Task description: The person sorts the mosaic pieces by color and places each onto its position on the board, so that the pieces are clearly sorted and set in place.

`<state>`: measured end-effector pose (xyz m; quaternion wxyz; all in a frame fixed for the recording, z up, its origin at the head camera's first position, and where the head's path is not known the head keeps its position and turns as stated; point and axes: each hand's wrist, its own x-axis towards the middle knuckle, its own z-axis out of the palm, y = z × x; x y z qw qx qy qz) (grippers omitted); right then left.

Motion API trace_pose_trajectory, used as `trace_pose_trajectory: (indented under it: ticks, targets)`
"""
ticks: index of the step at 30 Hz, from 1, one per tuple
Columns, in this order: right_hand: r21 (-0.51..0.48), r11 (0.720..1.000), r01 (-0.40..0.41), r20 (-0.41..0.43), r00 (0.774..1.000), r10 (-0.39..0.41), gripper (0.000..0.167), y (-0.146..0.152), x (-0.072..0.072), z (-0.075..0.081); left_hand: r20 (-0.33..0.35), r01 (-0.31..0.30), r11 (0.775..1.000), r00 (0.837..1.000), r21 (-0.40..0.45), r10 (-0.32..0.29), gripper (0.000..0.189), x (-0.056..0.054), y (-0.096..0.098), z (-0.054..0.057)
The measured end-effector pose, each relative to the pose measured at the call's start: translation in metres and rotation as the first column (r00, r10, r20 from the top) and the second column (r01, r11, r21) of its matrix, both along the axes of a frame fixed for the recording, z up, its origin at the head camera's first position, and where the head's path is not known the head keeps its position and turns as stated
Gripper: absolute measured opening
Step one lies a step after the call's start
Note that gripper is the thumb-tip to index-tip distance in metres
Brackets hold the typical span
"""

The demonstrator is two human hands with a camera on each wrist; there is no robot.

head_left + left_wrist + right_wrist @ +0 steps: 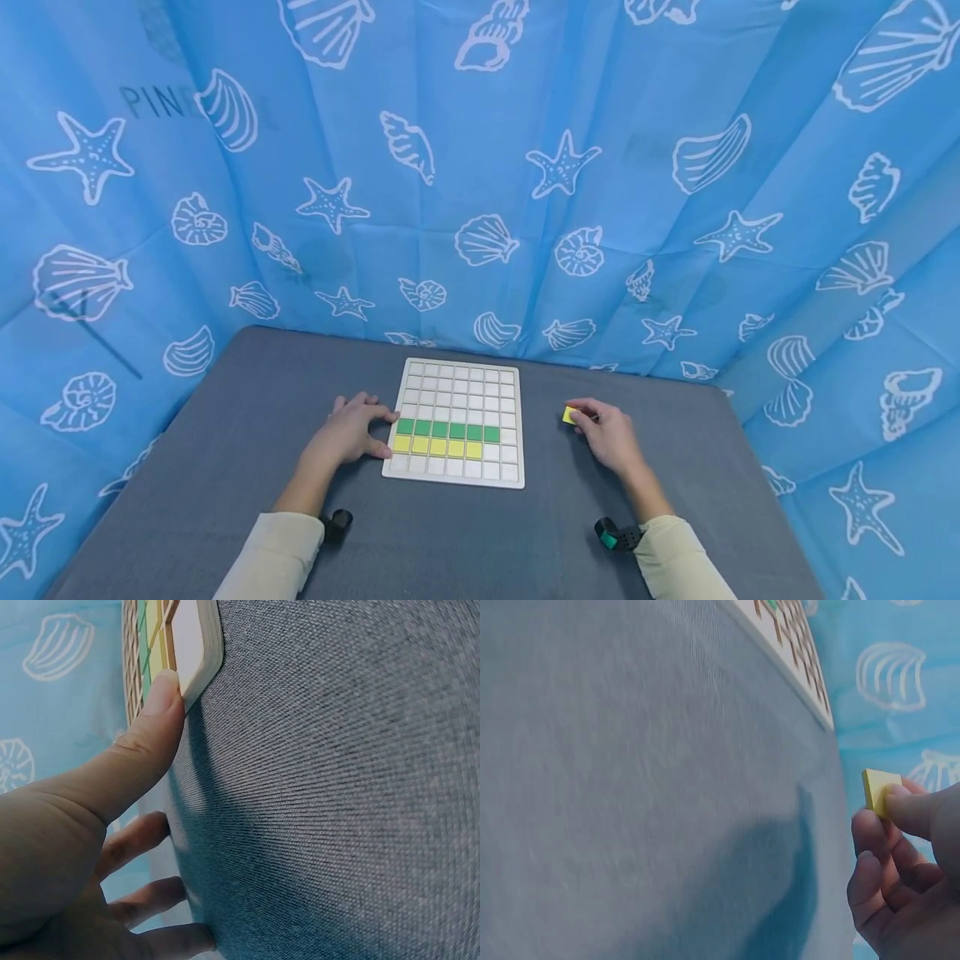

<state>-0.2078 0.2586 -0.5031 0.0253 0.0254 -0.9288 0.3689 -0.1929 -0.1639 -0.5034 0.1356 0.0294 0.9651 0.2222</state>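
Observation:
A white gridded board [453,482] lies flat on the grey table. One row holds several green tiles [438,430], and the row nearer me has several yellow tiles [437,447]. My left hand [348,432] is at the board's left side, thumb and index finger spread along that edge. In the left wrist view the thumb [146,724] touches the board's edge near a corner, while the other fingers reach down toward the cloth. Right of the board, my right hand [611,437] pinches a loose yellow square tile [880,793] between thumb and fingers, held above the table.
Grey cloth [480,542] covers the table. A blue curtain [525,208] printed with shells and starfish hangs behind it and along both sides. Black straps sit at both wrists, the right strap [617,535] bearing a green patch.

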Motion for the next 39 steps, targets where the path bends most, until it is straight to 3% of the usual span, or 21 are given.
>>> trace_pose_trajectory:
  ticks: [9, 24, 39]
  targets:
    - [-0.018, 1.000, 0.016, 0.016, 1.000, -0.016, 0.014, -0.030, 0.009, 0.002, 0.016, -0.011, 1.000, 1.000, 0.001, 0.011, 0.066, -0.001, 0.000, 0.000]
    - [-0.147, 0.987, -0.058, 0.036, 0.997, 0.064, 0.008, -0.064, 0.026, -0.007, -0.002, 0.003, 1.000, 1.000, -0.001, -0.004, 0.066, 0.001, -0.001, 0.002]
    - [-0.144, 0.980, -0.138, 0.007, 0.990, 0.141, 0.009, -0.093, 0.036, -0.014, 0.009, -0.002, 1.000, 1.000, -0.010, 0.002, 0.067, 0.000, 0.000, 0.000]
